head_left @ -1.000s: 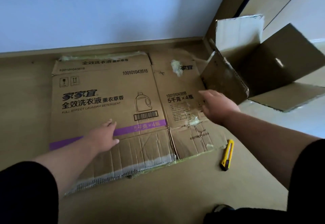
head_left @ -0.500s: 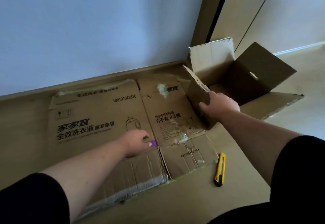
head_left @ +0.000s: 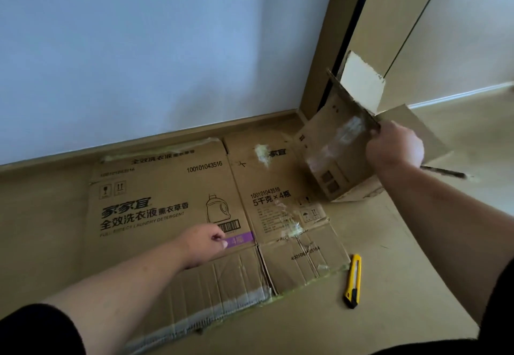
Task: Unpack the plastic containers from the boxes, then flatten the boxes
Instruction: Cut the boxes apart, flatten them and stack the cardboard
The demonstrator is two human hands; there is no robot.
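two boxes: flattened box (head_left: 172,215) (printed, taped), open box (head_left: 342,159) tilted

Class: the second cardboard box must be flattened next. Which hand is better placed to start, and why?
Right. The right hand already grips the open brown cardboard box; the left hand rests on the flattened printed cardboard box.

A flattened box (head_left: 178,215) lay printed side up on the floor, its far edge along the wall, with black lettering, a bottle drawing, a barcode and a purple stripe; its near flaps were creased and edged with torn tape. To its right a second box (head_left: 338,157) (still in its box shape) was tilted up off the floor, one pale flap raised at the far side. Its near panel bore scuffed tape marks and small printed symbols.
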